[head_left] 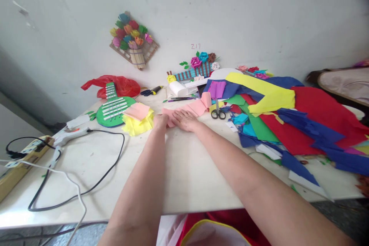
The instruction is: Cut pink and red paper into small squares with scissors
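Note:
A strip of pink crepe paper (198, 107) lies across the table in front of me, its right end curled up. My right hand (184, 120) rests flat on the strip, fingers stretched out over it. At the left end my left hand (160, 121) has its fingers closed on the paper's edge; the fingertips are partly hidden. Just left of that hand is a pile of yellow crepe paper (140, 125) with a pink piece (137, 111) on top. Black-handled scissors (218, 113) lie right of the strip.
A glue gun (72, 135) with a looping black cord and a power strip (23, 157) occupy the left. A green guitar-shaped craft (113, 111) and red plastic bag (118, 86) stand behind. Coloured paper (317, 119) heaps up at right. Pliers (152, 91) lie near the wall.

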Motion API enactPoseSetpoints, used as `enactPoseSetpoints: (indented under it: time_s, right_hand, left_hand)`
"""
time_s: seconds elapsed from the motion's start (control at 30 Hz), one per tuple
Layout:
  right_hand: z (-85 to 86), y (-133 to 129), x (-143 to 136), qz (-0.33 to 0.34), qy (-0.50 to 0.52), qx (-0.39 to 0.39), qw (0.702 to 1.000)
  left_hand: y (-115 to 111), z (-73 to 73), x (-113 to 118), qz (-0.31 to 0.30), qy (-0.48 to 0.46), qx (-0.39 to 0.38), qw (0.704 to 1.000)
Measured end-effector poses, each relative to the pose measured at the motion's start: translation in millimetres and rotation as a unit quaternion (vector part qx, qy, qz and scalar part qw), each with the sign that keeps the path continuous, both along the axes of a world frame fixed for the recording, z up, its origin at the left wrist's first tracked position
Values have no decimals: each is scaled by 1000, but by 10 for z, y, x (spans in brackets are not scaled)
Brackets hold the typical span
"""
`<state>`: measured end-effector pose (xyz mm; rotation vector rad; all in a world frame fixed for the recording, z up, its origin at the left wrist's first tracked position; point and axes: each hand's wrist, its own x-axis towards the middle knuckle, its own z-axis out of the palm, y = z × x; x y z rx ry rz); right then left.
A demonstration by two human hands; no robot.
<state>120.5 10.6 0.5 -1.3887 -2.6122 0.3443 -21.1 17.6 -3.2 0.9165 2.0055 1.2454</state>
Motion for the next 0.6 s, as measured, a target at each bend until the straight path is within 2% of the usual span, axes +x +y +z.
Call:
enactPoseSetpoints:
  time_s: [0.1,0.37,0.6]
  right_hand:
    - [10,-11,4,4,-6,4,1000]
    - [20,-24,-2,2,-9,8,1000]
    - [6,-11,-8,8,-6,10,1000]
  left_hand:
    - [16,0,1,2,12,-12,1000]
    - [-5,-67,5,-3,35,37,999]
    - [-24,0,8,-17,11,26,999]
